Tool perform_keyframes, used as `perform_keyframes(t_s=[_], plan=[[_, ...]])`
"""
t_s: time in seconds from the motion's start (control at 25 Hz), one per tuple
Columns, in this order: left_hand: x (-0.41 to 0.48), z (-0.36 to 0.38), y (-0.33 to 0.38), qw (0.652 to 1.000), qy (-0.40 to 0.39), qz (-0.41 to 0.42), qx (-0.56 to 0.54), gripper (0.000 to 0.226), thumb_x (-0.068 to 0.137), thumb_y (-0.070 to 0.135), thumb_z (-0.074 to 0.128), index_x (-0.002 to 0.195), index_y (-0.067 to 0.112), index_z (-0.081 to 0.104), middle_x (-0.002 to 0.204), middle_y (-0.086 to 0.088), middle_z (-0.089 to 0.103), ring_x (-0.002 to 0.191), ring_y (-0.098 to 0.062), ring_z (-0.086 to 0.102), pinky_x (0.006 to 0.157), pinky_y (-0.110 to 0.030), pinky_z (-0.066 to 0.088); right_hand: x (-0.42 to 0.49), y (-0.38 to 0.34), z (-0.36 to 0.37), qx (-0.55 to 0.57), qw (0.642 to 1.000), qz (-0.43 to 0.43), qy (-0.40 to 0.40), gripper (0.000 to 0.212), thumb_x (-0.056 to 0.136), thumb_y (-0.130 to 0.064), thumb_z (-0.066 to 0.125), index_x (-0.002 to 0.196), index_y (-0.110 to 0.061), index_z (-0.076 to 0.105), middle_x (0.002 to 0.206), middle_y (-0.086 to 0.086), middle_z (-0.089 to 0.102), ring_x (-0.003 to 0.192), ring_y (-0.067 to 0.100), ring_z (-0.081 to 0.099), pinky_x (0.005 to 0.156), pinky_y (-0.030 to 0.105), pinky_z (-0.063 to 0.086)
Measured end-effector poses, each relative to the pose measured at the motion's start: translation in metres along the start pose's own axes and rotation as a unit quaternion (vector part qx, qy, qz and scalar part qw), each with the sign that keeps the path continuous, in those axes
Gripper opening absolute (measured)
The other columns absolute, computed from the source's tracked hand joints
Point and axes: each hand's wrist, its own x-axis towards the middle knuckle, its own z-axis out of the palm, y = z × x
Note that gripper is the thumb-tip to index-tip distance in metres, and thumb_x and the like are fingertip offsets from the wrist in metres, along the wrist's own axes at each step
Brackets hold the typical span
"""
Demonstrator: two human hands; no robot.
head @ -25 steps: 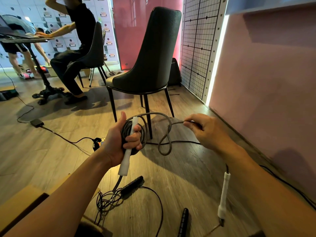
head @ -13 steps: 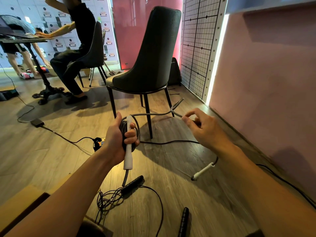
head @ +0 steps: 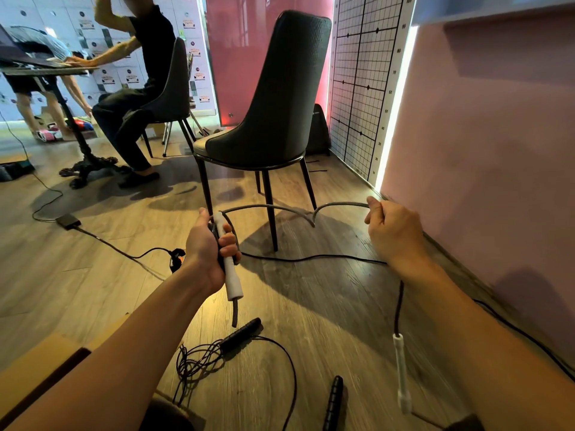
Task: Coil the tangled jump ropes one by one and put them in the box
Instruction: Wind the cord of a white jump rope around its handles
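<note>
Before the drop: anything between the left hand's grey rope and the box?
Nothing visible does. The grey rope in the left hand has open air down to the box; the black rope lies on the floor right of it.

Office-like studio room: measuring grid board (head: 364,88) standing against wall, lockers (head: 93,23) lining the back, person (head: 146,57) sitting at desk (head: 46,70) with laptop (head: 18,56).

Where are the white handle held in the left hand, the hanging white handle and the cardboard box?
held white handle (head: 231,279): head view, bare lower end.
hanging white handle (head: 401,371): head view, middle of shaft.
cardboard box (head: 34,363): head view, top flap.
</note>
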Motion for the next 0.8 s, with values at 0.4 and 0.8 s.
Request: perform_keyframes(t_s=[0.4, 0.8], plan=[[0.008, -0.018, 0.007, 0.992, 0.013, -0.004, -0.122, 0.057, 0.095, 0.066, 0.04, 0.069, 0.016, 0.051, 0.051, 0.009, 0.038, 0.038, -0.005, 0.03, 0.049, -0.018, 0.03, 0.004, 0.016, 0.001, -0.098, 0.984, -0.007, -0.15, 0.036, 0.102, -0.04, 0.048, 0.081, -0.017, 0.066, 0.086, 0.003, 0.063, 0.078, 0.021, 0.059, 0.07, 0.037, 0.051], [0.016, -0.022, 0.015, 0.923, -0.08, 0.132, -0.352, 0.044, 0.103, 0.048, 0.029, 0.084, 0.012, 0.047, 0.068, 0.0, 0.048, 0.054, -0.011, 0.047, 0.064, -0.024, 0.045, -0.017, -0.018, -0.026, 0.002, 0.744, 0.173, -0.645, 0.034, 0.093, -0.046, 0.063, 0.082, -0.018, 0.079, 0.064, -0.005, 0.049, 0.052, 0.009, 0.037, 0.053, 0.023, 0.033]])
